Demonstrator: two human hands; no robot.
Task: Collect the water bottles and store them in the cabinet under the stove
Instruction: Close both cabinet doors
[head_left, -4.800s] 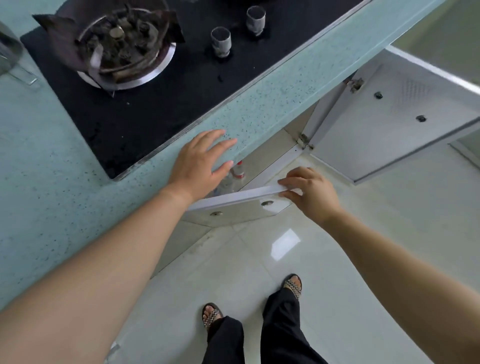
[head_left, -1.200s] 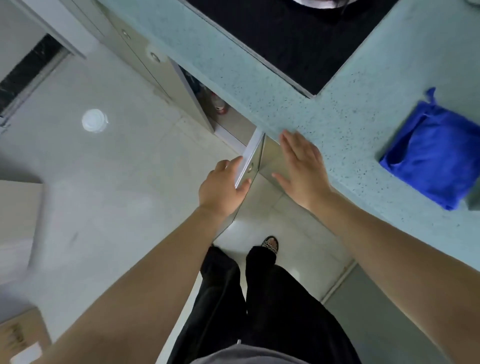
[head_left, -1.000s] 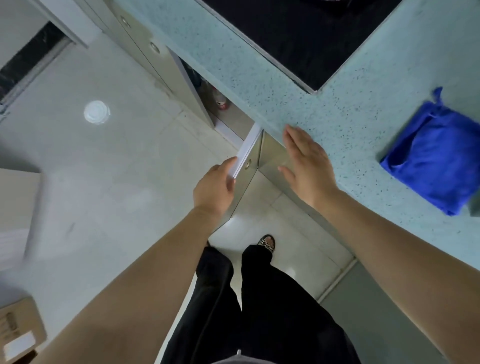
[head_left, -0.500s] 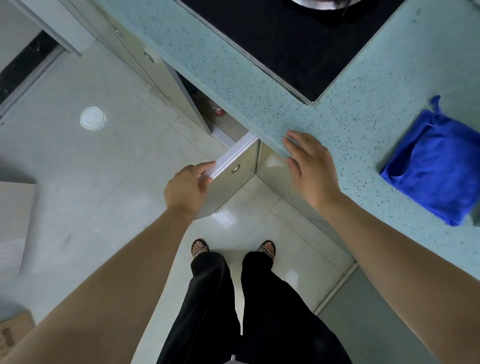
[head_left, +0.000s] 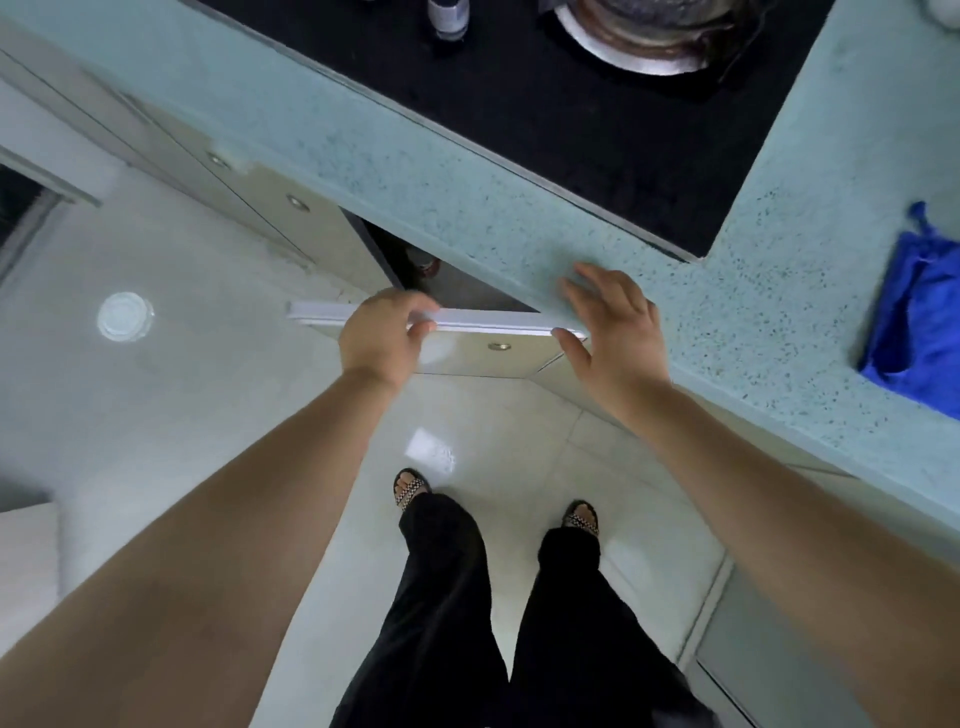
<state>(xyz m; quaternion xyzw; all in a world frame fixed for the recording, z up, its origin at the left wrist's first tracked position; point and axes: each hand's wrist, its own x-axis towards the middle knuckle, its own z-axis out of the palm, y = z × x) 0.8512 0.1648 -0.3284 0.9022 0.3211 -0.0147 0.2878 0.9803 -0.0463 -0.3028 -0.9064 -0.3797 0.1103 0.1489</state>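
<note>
Head camera, looking straight down, and we have both arms out in front of us at the cabinet under the stove (head_left: 571, 135). Our left hand (head_left: 385, 339) grips the cabinet door (head_left: 462, 357) by its white top edge, fingers curled over it and thumb on our side. The door stands partly open, swung out at an angle from the counter front. Our right hand (head_left: 618, 332) is spread wide and holds nothing; its fingers lie on the speckled green countertop (head_left: 467, 208) at the front lip, thumb just beside the door's right end. In the dark gap behind the door we can make out a water bottle (head_left: 425, 262) inside the cabinet, only its red cap and a little of its neck showing. Up top sit a burner (head_left: 639, 41) and a stove knob (head_left: 449, 18). A blue cloth (head_left: 922, 312) lies on the counter at right. On the floor to the left lies a round white lid (head_left: 124, 316), well apart from our sandalled feet (head_left: 410, 486).
</note>
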